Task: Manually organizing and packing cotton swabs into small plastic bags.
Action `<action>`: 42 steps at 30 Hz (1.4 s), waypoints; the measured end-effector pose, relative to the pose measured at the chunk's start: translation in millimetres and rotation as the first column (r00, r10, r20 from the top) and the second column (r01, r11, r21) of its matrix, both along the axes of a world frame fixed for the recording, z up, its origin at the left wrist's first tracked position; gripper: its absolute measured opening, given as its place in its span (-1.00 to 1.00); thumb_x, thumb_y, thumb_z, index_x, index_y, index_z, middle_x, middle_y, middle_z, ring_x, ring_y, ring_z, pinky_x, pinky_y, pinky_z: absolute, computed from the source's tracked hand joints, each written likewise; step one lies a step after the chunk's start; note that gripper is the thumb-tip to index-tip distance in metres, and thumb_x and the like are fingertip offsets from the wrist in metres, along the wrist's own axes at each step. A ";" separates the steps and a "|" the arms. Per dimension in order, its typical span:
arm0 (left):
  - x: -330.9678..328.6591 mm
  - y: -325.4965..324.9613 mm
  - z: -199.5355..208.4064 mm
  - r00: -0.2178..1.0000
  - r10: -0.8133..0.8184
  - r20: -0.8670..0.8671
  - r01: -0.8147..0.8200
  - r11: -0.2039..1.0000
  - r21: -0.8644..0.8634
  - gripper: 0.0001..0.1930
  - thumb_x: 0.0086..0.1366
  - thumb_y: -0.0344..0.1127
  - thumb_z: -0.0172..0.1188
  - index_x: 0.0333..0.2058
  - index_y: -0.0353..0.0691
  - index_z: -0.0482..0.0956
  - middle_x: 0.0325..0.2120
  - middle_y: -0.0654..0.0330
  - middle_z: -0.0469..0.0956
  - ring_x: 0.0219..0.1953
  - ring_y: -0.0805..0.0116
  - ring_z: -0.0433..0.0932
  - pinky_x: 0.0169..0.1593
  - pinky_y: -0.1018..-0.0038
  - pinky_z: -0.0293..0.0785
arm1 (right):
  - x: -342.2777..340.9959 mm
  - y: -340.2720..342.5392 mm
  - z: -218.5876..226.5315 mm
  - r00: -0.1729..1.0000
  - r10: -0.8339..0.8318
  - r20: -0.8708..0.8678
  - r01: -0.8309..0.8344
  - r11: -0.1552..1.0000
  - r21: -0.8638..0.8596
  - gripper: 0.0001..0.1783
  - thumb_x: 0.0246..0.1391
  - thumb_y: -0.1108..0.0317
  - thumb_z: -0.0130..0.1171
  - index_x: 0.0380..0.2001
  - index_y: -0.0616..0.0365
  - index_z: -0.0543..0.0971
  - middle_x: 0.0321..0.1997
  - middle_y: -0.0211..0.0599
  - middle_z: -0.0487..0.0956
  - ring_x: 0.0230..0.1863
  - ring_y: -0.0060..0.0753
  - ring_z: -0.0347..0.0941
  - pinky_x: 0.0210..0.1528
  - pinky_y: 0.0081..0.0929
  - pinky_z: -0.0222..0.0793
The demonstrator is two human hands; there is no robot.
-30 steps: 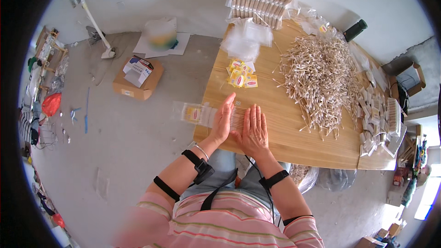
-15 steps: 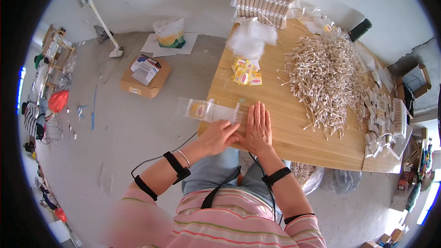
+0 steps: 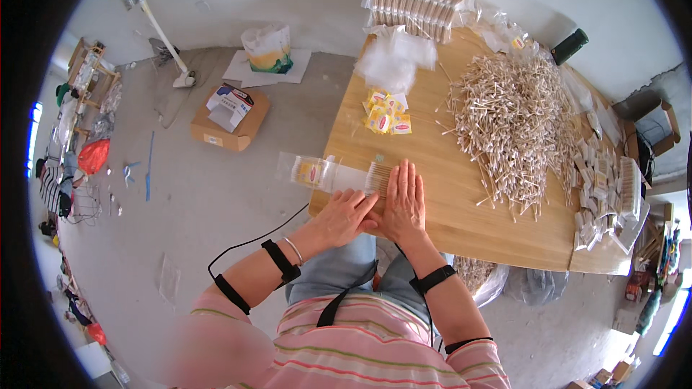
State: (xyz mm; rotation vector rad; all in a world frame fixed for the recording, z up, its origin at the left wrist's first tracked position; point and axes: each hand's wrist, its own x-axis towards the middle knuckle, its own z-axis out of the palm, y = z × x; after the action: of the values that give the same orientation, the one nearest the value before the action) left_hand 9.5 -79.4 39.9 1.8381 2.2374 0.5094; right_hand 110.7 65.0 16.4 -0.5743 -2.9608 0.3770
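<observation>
A row of cotton swabs (image 3: 377,176) lies side by side near the left edge of the table. My right hand (image 3: 405,198) rests flat along the row's right side, fingers straight and held together. At the near ends of the swabs is my left hand (image 3: 343,214), its fingers bent loosely and its thumb apart, pointing toward my right palm. Left of the row, a white strip (image 3: 349,179) leads to a clear plastic bag (image 3: 295,169) that juts past the table edge. Inside the bag are swabs and a yellow card (image 3: 311,171).
A large heap of loose cotton swabs (image 3: 512,126) covers the table's right half. Yellow cards (image 3: 388,112) and clear bags (image 3: 396,57) lie farther back, before stacked swab packs (image 3: 418,0). Small packages (image 3: 598,187) crowd the right end. A cardboard box (image 3: 241,126) sits on the floor.
My left hand has shifted very slightly, its thumb drawing a little away from my right hand. The right hand stays flat beside the swabs.
</observation>
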 end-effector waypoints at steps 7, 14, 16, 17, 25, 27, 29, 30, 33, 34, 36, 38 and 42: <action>3.3 7.0 7.4 0.995 0.081 0.062 -0.078 0.996 -0.045 -0.33 0.23 -0.03 0.13 0.18 -0.37 0.21 -0.18 0.03 0.41 -0.14 0.09 0.40 -0.08 0.20 0.28 | -1.4 0.7 -5.3 1.000 0.008 0.014 -0.009 0.997 0.079 0.16 -0.08 -0.31 0.07 0.30 0.45 -0.01 0.44 0.16 -0.10 0.49 0.04 -0.29 0.46 -0.11 -0.40; 4.3 7.1 4.4 0.998 0.061 0.034 -0.059 0.996 -0.060 -0.29 0.23 -0.01 0.13 0.21 -0.37 0.18 -0.18 0.01 0.42 -0.14 0.09 0.41 -0.09 0.20 0.28 | 1.1 0.1 -5.9 1.000 0.011 0.029 -0.012 0.999 0.032 0.11 -0.05 -0.21 0.08 0.31 0.44 -0.03 0.45 0.14 -0.12 0.49 0.04 -0.31 0.47 -0.12 -0.41; 3.9 8.0 3.2 0.997 0.070 0.032 -0.070 0.998 -0.004 -0.27 0.24 0.03 0.11 0.22 -0.36 0.16 -0.18 0.00 0.44 -0.14 0.10 0.42 -0.08 0.19 0.28 | -0.5 0.4 -8.2 1.000 0.010 0.024 -0.013 0.989 0.145 0.13 -0.08 -0.19 0.14 0.32 0.43 -0.04 0.45 0.13 -0.12 0.49 0.05 -0.31 0.47 -0.12 -0.41; 4.2 8.6 3.2 0.997 0.069 0.032 -0.069 0.998 -0.002 -0.27 0.24 0.03 0.11 0.22 -0.36 0.16 -0.18 0.00 0.44 -0.14 0.10 0.42 -0.08 0.19 0.28 | 1.0 1.4 -8.6 1.000 0.009 0.023 -0.012 0.989 0.147 0.13 -0.08 -0.19 0.14 0.32 0.43 -0.04 0.45 0.13 -0.12 0.49 0.05 -0.31 0.47 -0.12 -0.41; 6.7 15.6 4.8 0.991 0.128 0.033 -0.126 0.990 -0.063 -0.25 0.27 0.10 0.06 0.24 -0.34 0.13 -0.17 -0.03 0.47 -0.11 0.02 0.45 -0.04 0.19 0.28 | 1.2 2.6 1.7 0.998 0.031 0.047 -0.031 1.000 -0.001 0.23 -0.20 -0.22 0.22 0.31 0.45 -0.06 0.44 0.18 -0.12 0.49 0.10 -0.30 0.46 -0.10 -0.39; 6.3 14.7 6.7 0.990 0.130 0.046 -0.127 0.989 -0.078 -0.25 0.27 0.10 0.05 0.24 -0.34 0.13 -0.17 -0.04 0.48 -0.11 0.02 0.45 -0.03 0.18 0.29 | 1.1 1.8 0.9 0.999 0.031 0.038 -0.031 0.999 0.011 0.23 -0.22 -0.21 0.24 0.31 0.43 -0.05 0.44 0.17 -0.12 0.48 0.09 -0.29 0.46 -0.11 -0.38; 6.1 15.2 7.8 0.989 0.133 0.059 -0.128 0.988 -0.090 -0.25 0.27 0.11 0.05 0.24 -0.33 0.13 -0.17 -0.04 0.49 -0.10 0.02 0.45 -0.03 0.17 0.29 | 1.3 1.3 0.3 0.999 0.031 0.028 -0.031 0.999 0.025 0.24 -0.23 -0.21 0.26 0.31 0.42 -0.04 0.44 0.15 -0.11 0.48 0.07 -0.28 0.46 -0.12 -0.37; 5.8 16.0 7.8 0.987 0.141 0.073 -0.134 0.986 -0.098 -0.25 0.27 0.11 0.05 0.24 -0.33 0.13 -0.17 -0.05 0.49 -0.11 0.01 0.46 -0.03 0.16 0.29 | 0.7 1.1 0.6 0.999 0.026 0.035 -0.027 0.999 0.027 0.22 -0.22 -0.20 0.24 0.31 0.42 -0.02 0.44 0.15 -0.10 0.48 0.07 -0.27 0.46 -0.11 -0.36; 5.2 21.0 11.4 0.979 0.173 0.104 -0.161 0.980 -0.115 -0.25 0.27 0.12 0.04 0.24 -0.33 0.13 -0.16 -0.06 0.50 -0.13 0.00 0.48 -0.04 0.15 0.30 | 0.9 1.0 1.5 1.000 0.021 0.020 -0.021 1.000 0.011 0.17 -0.19 -0.19 0.21 0.30 0.42 0.01 0.43 0.16 -0.08 0.48 0.07 -0.25 0.46 -0.11 -0.34; 5.5 22.5 12.5 0.973 0.195 0.122 -0.179 0.975 -0.128 -0.25 0.27 0.12 0.04 0.24 -0.33 0.13 -0.16 -0.06 0.50 -0.13 -0.01 0.49 -0.04 0.14 0.31 | 1.4 1.1 1.6 1.000 0.018 -0.001 -0.018 1.000 -0.012 0.15 -0.18 -0.18 0.19 0.30 0.42 0.02 0.43 0.16 -0.07 0.48 0.07 -0.23 0.46 -0.11 -0.33; 5.9 23.7 9.0 0.976 0.191 0.103 -0.180 0.978 -0.109 -0.25 0.28 0.12 0.04 0.24 -0.33 0.13 -0.16 -0.06 0.51 -0.13 -0.02 0.49 -0.04 0.14 0.32 | 1.6 0.9 0.1 1.000 0.018 -0.023 -0.018 1.000 0.001 0.14 -0.18 -0.18 0.19 0.29 0.42 0.03 0.43 0.17 -0.06 0.48 0.07 -0.22 0.46 -0.10 -0.33; 6.3 24.0 6.9 0.979 0.186 0.082 -0.178 0.980 -0.090 -0.26 0.28 0.12 0.03 0.24 -0.33 0.13 -0.15 -0.06 0.51 -0.13 -0.02 0.50 -0.04 0.14 0.32 | 1.2 1.2 -1.8 0.999 0.018 -0.045 -0.017 1.000 0.013 0.13 -0.18 -0.18 0.18 0.29 0.43 0.04 0.43 0.17 -0.05 0.48 0.07 -0.22 0.46 -0.10 -0.33; 6.7 22.9 8.5 0.980 0.181 0.079 -0.173 0.979 -0.106 -0.27 0.29 0.12 0.02 0.23 -0.33 0.14 -0.16 -0.07 0.52 -0.12 -0.05 0.49 -0.03 0.13 0.32 | 1.0 0.7 -3.1 0.999 0.024 -0.033 -0.022 0.998 0.056 0.11 -0.15 -0.17 0.16 0.29 0.44 0.04 0.42 0.17 -0.05 0.48 0.07 -0.21 0.46 -0.10 -0.34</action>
State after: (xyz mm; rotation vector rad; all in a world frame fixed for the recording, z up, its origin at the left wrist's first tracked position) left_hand 16.3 -56.5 48.4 1.5474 2.3344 0.4895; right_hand 111.7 65.7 13.4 -0.5230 -2.9373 0.3023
